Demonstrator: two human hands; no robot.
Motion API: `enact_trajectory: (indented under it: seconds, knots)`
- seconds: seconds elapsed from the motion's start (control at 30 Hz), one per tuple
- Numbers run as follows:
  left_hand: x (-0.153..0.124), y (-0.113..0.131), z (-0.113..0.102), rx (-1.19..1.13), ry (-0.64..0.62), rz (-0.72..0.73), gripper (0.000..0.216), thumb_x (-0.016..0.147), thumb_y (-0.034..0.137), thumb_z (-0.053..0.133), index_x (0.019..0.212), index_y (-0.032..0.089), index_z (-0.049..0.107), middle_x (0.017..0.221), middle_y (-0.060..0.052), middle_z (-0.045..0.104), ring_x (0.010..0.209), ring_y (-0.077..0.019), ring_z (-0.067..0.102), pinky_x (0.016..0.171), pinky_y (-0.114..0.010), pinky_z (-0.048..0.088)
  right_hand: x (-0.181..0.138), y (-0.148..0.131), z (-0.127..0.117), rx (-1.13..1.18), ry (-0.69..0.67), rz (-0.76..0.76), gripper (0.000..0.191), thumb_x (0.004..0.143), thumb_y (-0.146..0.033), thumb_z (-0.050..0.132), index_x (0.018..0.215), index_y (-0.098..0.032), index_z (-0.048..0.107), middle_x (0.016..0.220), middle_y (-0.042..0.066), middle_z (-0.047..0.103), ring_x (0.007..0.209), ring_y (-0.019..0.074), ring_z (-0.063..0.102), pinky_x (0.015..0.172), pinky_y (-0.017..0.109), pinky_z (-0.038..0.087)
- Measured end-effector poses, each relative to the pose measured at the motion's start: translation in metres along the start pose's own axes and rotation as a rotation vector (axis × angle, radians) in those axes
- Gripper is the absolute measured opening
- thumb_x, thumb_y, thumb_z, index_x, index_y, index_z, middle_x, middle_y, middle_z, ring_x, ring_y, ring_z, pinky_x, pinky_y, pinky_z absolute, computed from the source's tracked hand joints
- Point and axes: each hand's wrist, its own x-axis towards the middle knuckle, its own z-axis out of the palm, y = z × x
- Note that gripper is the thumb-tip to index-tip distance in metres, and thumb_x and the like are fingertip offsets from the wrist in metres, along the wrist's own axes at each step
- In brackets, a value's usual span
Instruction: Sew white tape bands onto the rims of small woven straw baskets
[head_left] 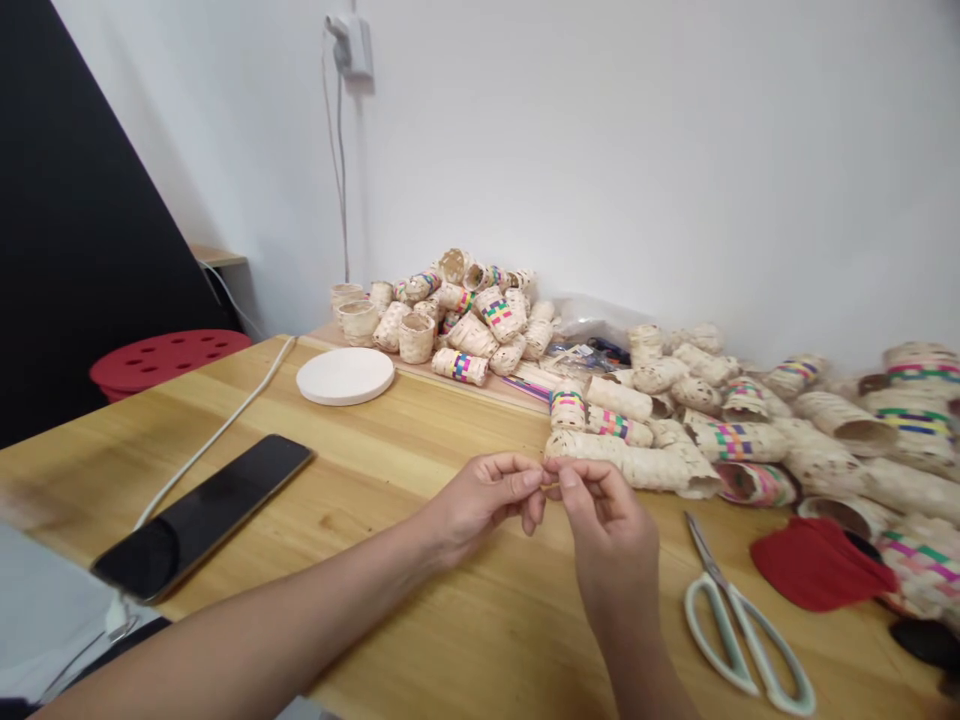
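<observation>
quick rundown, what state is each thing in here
left hand, pinched shut on thin strip
right hand, pinched shut on the same strip
scissors, closed, lying flat on table
phone, screen dark, face up
wall adapter, plugged in
woven baskets, heaped, most on their sides

Pale woven baskets point(630, 462) with rainbow checked bands; red cloth point(814, 565); white-handled scissors point(742, 625).

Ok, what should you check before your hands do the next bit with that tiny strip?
1. Does the left hand pinch the thin strip? Ok.
2. Does the right hand pinch it too? Ok.
3. Are the scissors shut and flat on the table, beside the right hand? Ok.
4. Is the strip unbroken? Cannot tell, too small.
5. Is the phone apart from both hands? Ok.
</observation>
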Motion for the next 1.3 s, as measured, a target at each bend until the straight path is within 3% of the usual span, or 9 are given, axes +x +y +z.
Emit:
enact_trajectory:
  seconds: [0.17,0.43,1.3]
  knots:
    - [0.001,-0.001,-0.001,0.018,0.004,-0.004,0.024,0.078,0.033,0.071,0.076,0.010,0.063,0.057,-0.002,0.061,0.052,-0.0087,0.053,0.057,-0.020,0.041,0.004,0.006,-0.004,-0.030,-0.051,-0.077,0.016,0.080,-0.033,0.063,0.078,-0.018,0.063,0.081,0.005,0.072,0.071,0.0160,0.067,0.063,0.026,0.054]
    - [0.001,0.001,0.001,0.028,0.023,-0.019,0.025,0.076,0.033,0.073,0.072,0.011,0.063,0.056,-0.002,0.060,0.052,-0.0085,0.052,0.058,-0.020,0.040,-0.002,-0.007,0.001,-0.048,-0.008,-0.024,0.013,0.081,-0.031,0.061,0.078,-0.018,0.064,0.079,0.003,0.069,0.072,0.0146,0.064,0.067,0.025,0.052]
    - [0.000,0.002,0.001,0.038,0.043,-0.039,0.027,0.074,0.035,0.074,0.072,0.010,0.062,0.056,-0.001,0.060,0.052,-0.0086,0.052,0.058,-0.021,0.040,0.001,-0.004,0.000,-0.028,-0.016,0.002,0.016,0.081,-0.033,0.062,0.077,-0.018,0.063,0.081,0.003,0.069,0.069,0.0137,0.063,0.066,0.025,0.052]
